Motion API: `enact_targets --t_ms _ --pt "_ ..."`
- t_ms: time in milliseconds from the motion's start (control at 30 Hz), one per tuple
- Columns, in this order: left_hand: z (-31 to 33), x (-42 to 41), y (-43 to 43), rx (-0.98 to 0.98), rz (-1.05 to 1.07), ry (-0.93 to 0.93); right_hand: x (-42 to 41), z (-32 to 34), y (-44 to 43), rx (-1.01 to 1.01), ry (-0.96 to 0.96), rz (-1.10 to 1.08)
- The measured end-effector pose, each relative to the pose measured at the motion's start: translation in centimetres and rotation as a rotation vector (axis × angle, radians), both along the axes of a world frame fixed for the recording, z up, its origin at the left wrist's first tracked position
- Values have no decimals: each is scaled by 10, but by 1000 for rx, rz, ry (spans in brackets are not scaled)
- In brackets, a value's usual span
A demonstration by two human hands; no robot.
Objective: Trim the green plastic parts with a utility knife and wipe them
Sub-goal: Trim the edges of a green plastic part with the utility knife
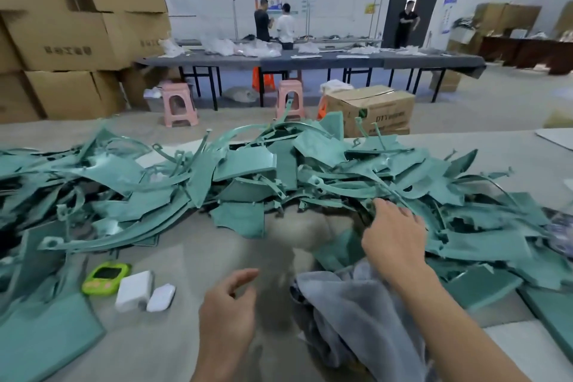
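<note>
Green plastic parts [248, 164] lie in a loose heap across the far half of the bench [192, 257], from its left edge to its right. They are matte teal pieces: flat panels with ragged edges, and long curved strips with small loops at the ends, all tangled over one another. A few flat panels lie apart at the near left and near right.

The right hand [393, 236] reaches into the right part of the heap. Its fingers [403, 211] are fairly straight and slightly spread, tips touching the strips. The left hand [226, 310] hovers over the bare grey bench near the middle, with loosely curled fingers [245, 273] that hold nothing.

A soft, crumpled grey cloth [350, 313] lies under the right forearm, just beside the near edge of the heap. At the near left sit a lime-green timer [105, 277] with a dark screen, a white square block [135, 290] and a small rounded white case [161, 298], the last two touching.

Beyond the bench, a taped cardboard box [372, 112] on the floor bears the letters "DTY". Stacked cardboard boxes [77, 40] at the far left carry dark print too blurred to read. Two pink plastic stools [179, 104] stand before a long dark-covered table [310, 60] strewn with clear plastic bags.
</note>
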State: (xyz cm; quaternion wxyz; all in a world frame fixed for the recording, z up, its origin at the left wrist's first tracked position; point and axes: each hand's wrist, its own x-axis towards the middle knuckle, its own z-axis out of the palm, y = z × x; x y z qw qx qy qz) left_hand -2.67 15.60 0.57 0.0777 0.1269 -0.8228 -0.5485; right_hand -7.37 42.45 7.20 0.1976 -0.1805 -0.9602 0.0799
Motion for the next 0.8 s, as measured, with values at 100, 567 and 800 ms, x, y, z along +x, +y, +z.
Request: enact_targets --t_ms 100,567,800 --pt "0 2 13 -20 -25 -16 4 -18 20 141 -81 5" --pt "7 13 92 34 13 1 56 25 37 -250 209 524" --pt "29 16 128 -211 -381 164 49 81 38 -718 215 715"
